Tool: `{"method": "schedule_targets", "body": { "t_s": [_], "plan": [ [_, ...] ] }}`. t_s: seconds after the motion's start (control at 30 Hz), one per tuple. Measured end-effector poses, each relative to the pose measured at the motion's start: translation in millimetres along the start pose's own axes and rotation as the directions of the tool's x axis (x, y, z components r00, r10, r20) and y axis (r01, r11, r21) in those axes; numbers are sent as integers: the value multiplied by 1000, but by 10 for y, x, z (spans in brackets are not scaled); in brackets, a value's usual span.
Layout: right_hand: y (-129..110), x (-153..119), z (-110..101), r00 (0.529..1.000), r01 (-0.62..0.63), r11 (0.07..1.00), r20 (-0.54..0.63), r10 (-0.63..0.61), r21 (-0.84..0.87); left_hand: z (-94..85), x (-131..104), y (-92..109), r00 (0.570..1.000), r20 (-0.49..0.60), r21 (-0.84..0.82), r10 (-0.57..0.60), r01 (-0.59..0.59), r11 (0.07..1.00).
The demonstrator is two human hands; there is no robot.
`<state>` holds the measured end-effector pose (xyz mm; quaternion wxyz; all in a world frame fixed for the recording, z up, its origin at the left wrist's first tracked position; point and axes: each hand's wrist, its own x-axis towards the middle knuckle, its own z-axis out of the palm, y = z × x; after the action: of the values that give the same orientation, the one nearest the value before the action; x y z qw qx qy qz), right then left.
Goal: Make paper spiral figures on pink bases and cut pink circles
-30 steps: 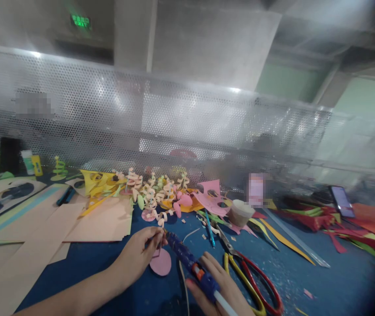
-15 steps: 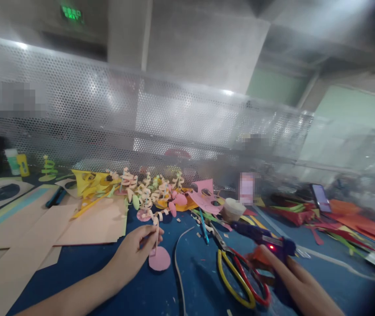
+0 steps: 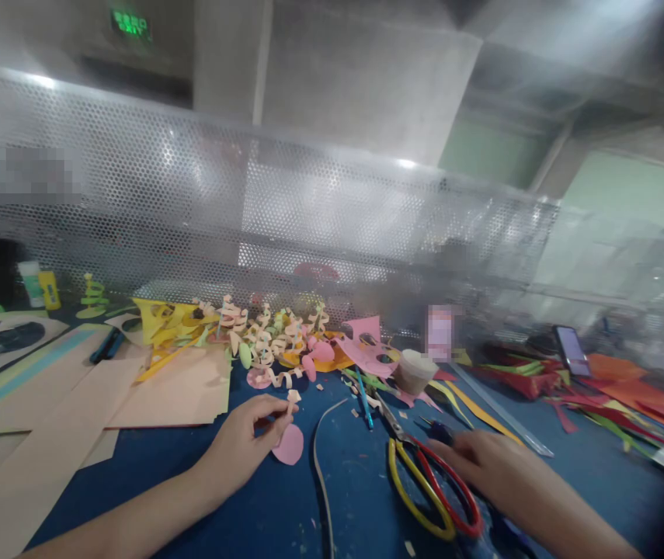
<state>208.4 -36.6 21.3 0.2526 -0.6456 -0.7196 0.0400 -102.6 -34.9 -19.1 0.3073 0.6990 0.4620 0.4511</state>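
Between thumb and fingertips, my left hand point(image 3: 253, 435) pinches a thin pink paper stem with a small pale piece at its top. A round pink paper disc point(image 3: 288, 445) sits at the foot of that stem. My right hand point(image 3: 483, 458) is low at the right, closed over a dark blue glue gun point(image 3: 441, 432). Most of the gun is hidden under the hand; its nozzle points left. Beside that hand lie scissors point(image 3: 422, 485) with one yellow and one red handle loop. A thin grey cord point(image 3: 320, 466) runs between my two hands.
Behind my left hand is a heap of curled paper spirals point(image 3: 276, 334). Large pale paper sheets point(image 3: 168, 388) cover the left side. A white cup point(image 3: 414, 371), a blue pen point(image 3: 364, 400) and a phone point(image 3: 571, 351) lie farther back. A perforated metal screen point(image 3: 308, 210) borders the table.
My right hand has lowered and turned the glue gun down toward the table, and its red light no longer shows. My left hand has tilted the paper stem and shifted slightly right.
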Motion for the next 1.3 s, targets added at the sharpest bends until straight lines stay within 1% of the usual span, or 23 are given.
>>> {"method": "schedule_targets", "body": {
  "t_s": [0.03,0.07,0.1,0.17,0.23,0.27,0.33,0.4,0.47,0.53,0.6,0.7,0.8,0.9,1.1,1.3],
  "plan": [
    [-204,58,82,996,65,998,70,-64,-5,0,3,-8,1000,-3,-5,-1,1,1000],
    [-394,124,193,975,142,989,175,-134,-34,-1,6,-16,1000,-12,-11,-4,4,1000],
    [-561,197,322,965,167,985,209,-157,-32,-2,8,-24,1000,-22,-20,-9,8,1000],
    [-805,349,592,968,156,987,207,-143,-46,-7,9,-37,999,-37,-41,-21,20,999],
    [-929,483,809,968,117,991,229,-101,-59,-14,9,-46,998,-48,-66,-36,33,997],
    [-957,534,882,964,104,993,251,-86,-58,-17,9,-50,998,-49,-85,-46,42,996],
    [-976,591,953,952,91,995,295,-78,-32,-21,12,-61,996,-50,-136,-75,68,988],
    [-984,599,947,943,96,995,316,-103,37,-21,22,-79,993,-48,-204,-109,97,974],
    [-1014,579,904,935,113,982,317,-157,153,-18,37,-100,989,-47,-269,-141,123,955],
    [-1072,548,861,927,131,950,305,-219,283,-15,52,-114,985,-50,-314,-163,139,939],
    [-1143,512,833,922,147,908,278,-270,392,-15,59,-114,985,-49,-326,-166,141,935],
    [-1228,456,817,921,170,854,229,-315,492,-22,58,-90,987,-44,-309,-152,131,942],
    [-1260,414,811,922,179,822,200,-333,541,-28,53,-73,989,-53,-306,-138,115,945],
    [-1256,404,806,924,164,799,193,-330,579,-26,52,-85,991,-40,-323,-131,112,940],
    [-1232,426,799,923,99,763,227,-310,638,-10,49,-123,988,-37,-366,-149,125,922],
    [-1220,429,815,920,49,722,251,-302,691,-4,59,-103,988,-23,-418,-154,131,899]
  ]
}}
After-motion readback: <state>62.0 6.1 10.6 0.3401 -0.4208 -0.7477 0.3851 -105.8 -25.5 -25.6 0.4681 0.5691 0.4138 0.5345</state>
